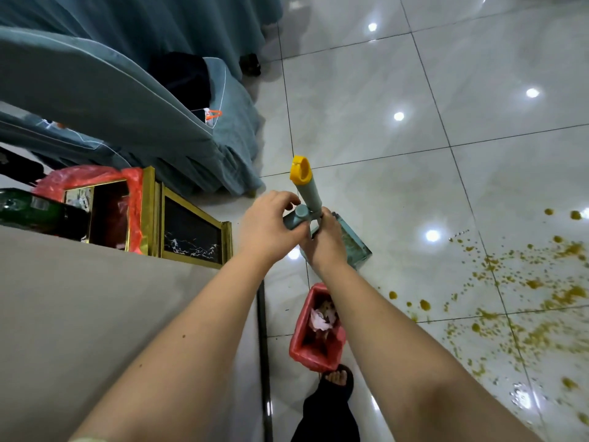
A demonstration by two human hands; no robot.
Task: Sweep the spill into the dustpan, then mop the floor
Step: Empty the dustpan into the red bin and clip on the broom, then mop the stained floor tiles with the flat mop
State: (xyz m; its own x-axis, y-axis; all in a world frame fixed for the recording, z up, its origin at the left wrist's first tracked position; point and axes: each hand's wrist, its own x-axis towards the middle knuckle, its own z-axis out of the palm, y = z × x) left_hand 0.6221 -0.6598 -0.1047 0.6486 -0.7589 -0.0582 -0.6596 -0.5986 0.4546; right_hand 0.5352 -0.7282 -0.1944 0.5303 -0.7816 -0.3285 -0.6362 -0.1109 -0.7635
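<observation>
A yellow-brown spill (522, 301) of crumbs and blobs lies scattered over the white tiles at the right. A grey-green broom handle (308, 191) with a yellow cap (300, 169) stands upright beside a second grey-green handle end (296, 218). My left hand (267, 224) grips that second handle end. My right hand (325, 240) grips the stems just below the broom handle. Below the hands a teal dustpan (353, 244) sits on the floor, partly hidden by my right hand.
A small bin lined with red plastic (315, 330) holds tissues by my foot (334, 381). A grey counter (111, 314) fills the lower left. Gold-framed boxes (191, 231), one with a red bag, stand behind it. Teal chair covers (143, 106) hang at the upper left.
</observation>
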